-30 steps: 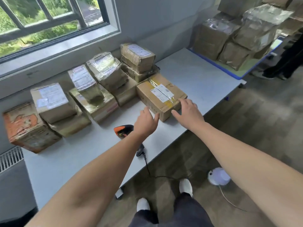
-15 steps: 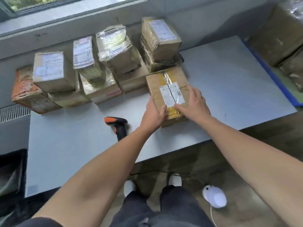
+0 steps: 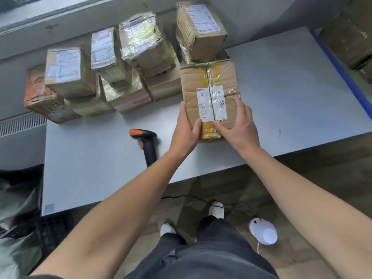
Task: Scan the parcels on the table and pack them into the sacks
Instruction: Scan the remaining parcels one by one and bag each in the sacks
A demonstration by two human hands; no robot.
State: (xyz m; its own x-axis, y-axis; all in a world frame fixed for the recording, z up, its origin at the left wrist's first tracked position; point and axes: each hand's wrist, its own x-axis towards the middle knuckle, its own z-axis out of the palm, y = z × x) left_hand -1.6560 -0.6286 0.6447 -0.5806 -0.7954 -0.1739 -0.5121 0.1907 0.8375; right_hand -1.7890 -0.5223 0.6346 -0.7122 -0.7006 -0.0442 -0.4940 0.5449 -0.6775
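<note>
Both hands have closed in on one cardboard parcel (image 3: 209,81) since a second ago, when they were only reaching toward it, and the view has tipped down so the window no longer shows. A pale grey table (image 3: 90,158) stands against a grey wall, over a dark wood-look floor (image 3: 302,178). Along the table's far edge sits a row of stacked boxes (image 3: 141,47), many wrapped in clear tape, with white labels. An orange and black scanner (image 3: 146,141) lies on the table just left of the hands. A ribbed radiator grille (image 3: 22,123) shows at far left, and a white round device (image 3: 263,231) on a cord sits on the floor.

The parcel rests on the table near its front edge, touching the row behind, with yellow tape and a white label on top. The left hand (image 3: 186,131) clasps its near left side, thumb (image 3: 196,125) on the lid, fingers along the side. The right hand (image 3: 239,125) grips the near right corner, thumb and forefinger (image 3: 238,101) spread wide on the lid.
</note>
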